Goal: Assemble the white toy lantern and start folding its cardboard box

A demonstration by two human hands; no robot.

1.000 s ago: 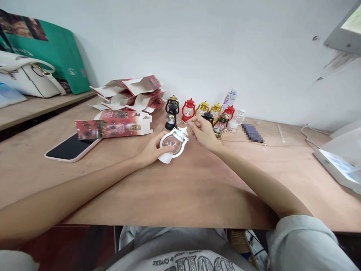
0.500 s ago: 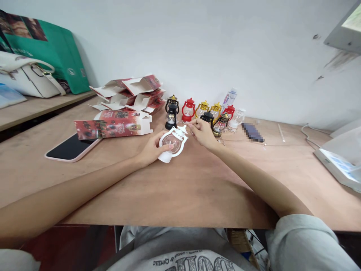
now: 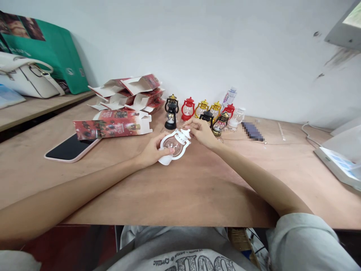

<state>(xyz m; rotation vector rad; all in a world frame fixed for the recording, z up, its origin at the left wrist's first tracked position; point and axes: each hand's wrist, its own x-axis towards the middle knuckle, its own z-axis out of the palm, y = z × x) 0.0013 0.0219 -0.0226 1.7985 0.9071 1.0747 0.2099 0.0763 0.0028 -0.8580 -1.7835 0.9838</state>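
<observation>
A small white lantern (image 3: 184, 136) with a clear globe leans to the right, its base low on the left. My left hand (image 3: 150, 151) is closed around its base and side, thumb across the front. Just beyond the lantern's cap, my right hand (image 3: 203, 132) has its thumb and forefinger pinched together; what sits between them is too small to make out. Behind both hands stand several more lanterns: a black one (image 3: 170, 119), a red one (image 3: 188, 110), a gold one (image 3: 202, 108), a bronze-coloured one (image 3: 220, 125) and another white one (image 3: 237, 117).
Open red printed boxes (image 3: 146, 83) are piled at the back left, with a flattened box (image 3: 113, 126) before them. A phone (image 3: 70, 149) lies partly under it. A water bottle (image 3: 229, 96) stands behind the lanterns. A power strip (image 3: 338, 165) and cable lie right.
The white lantern has turned slightly, its cap now lower and further right. My right hand has shifted a little to the left and its fingers are closer to the cap.
</observation>
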